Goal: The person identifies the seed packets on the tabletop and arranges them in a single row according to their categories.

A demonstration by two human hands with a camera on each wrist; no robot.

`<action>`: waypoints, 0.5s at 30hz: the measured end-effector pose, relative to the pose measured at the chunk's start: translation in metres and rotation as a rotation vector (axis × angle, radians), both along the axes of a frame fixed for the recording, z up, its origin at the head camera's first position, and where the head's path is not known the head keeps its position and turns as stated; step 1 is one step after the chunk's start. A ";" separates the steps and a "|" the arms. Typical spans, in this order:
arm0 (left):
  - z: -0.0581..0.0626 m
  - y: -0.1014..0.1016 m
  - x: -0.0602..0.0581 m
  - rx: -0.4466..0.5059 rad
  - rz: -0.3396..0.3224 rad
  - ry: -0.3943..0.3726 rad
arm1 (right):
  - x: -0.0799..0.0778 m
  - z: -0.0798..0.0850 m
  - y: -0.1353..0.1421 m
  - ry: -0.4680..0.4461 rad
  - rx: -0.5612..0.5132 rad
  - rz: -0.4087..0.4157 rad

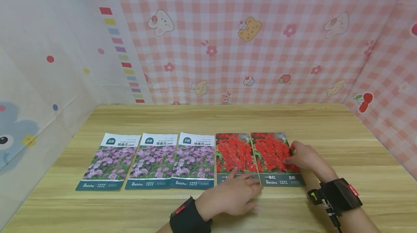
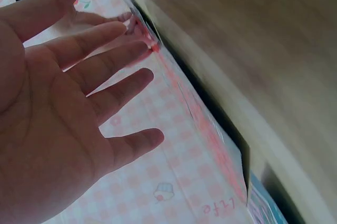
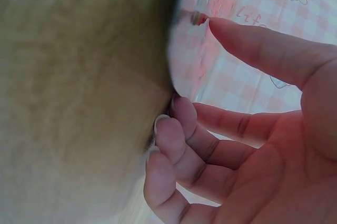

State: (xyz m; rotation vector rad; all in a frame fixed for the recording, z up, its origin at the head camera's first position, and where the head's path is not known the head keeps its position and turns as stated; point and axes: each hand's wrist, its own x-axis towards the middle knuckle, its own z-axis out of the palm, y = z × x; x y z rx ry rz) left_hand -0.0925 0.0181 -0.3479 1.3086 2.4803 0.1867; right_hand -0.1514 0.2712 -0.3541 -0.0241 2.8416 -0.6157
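My right hand (image 1: 306, 156) is at the right edge of the rightmost red-flower seed packet (image 1: 270, 149). Its thumb rests on the packet's face and the other fingertips touch the side edge, apart from the thumb, as the right wrist view shows. My left hand (image 1: 232, 195), fingers spread, hovers over the lower edge of the neighbouring red-flower packet (image 1: 232, 149) and partly hides its green label band. Its palm holds nothing in the left wrist view. Both packets lie flat side by side, pictures up.
Several seed packets lie in one row; the left three, including the outermost purple-flower packet (image 1: 110, 160), show purple flowers. All are on a wood-grain table (image 1: 208, 117). A pink checked cloth (image 1: 228, 63) hangs behind, and a white dotted cloth (image 1: 65, 81) stands at the left.
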 end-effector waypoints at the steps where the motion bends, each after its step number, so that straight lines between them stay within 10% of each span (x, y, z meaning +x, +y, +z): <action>1: 0.000 -0.002 -0.001 0.006 0.011 -0.004 | 0.000 0.000 0.001 0.003 0.001 0.003; 15: 0.004 -0.059 -0.026 0.183 0.292 0.119 | 0.011 0.002 0.003 0.176 -0.113 -0.012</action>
